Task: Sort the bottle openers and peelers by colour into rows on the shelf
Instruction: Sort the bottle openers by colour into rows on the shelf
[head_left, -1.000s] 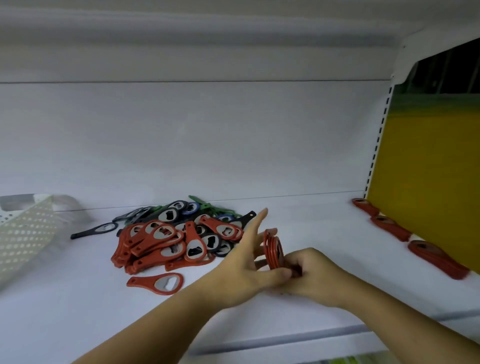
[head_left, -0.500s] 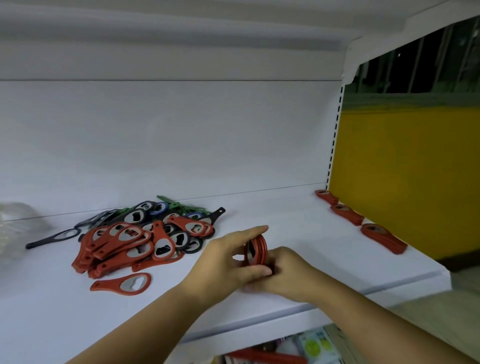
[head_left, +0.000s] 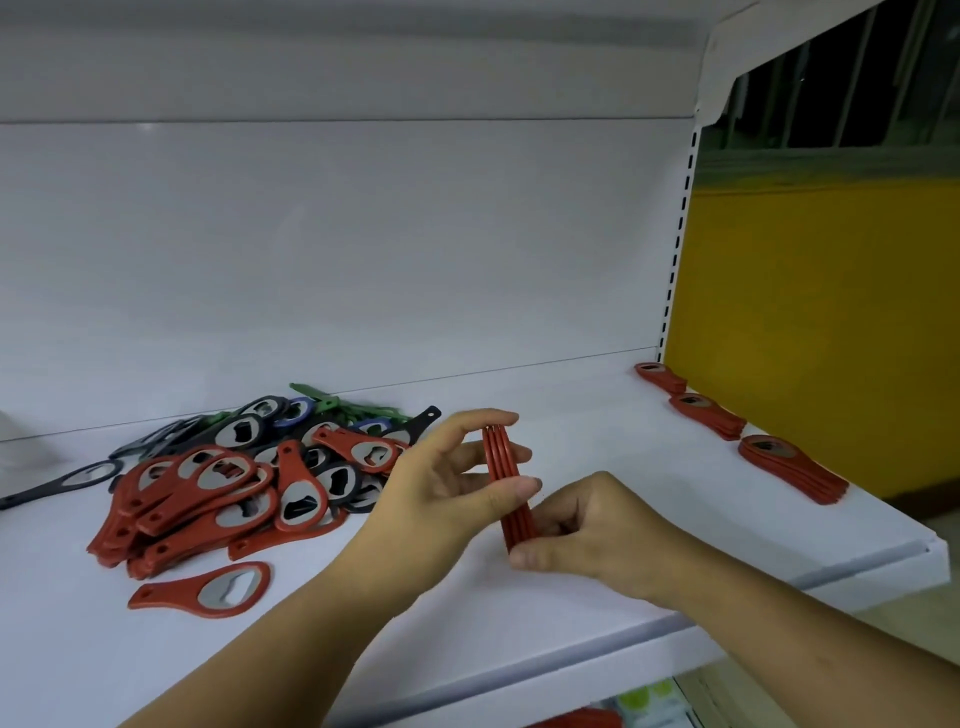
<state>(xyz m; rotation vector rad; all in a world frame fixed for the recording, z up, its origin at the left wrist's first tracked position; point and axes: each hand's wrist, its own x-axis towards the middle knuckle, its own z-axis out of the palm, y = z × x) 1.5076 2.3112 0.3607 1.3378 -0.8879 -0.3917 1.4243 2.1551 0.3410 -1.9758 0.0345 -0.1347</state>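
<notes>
The left hand (head_left: 441, 488) pinches the top of a stack of red openers (head_left: 506, 483) held on edge over the shelf (head_left: 597, 410) — the right hand (head_left: 587, 535) grips its bottom. The mixed pile (head_left: 249, 478) lies at nine o'clock, three red stacks (head_left: 706, 415) at two o'clock

A red opener stack (head_left: 501, 457) tilts edge-on at centre, a mixed-colour pile (head_left: 218, 478) lies left, three red stacks (head_left: 706, 415) line the right.
</notes>
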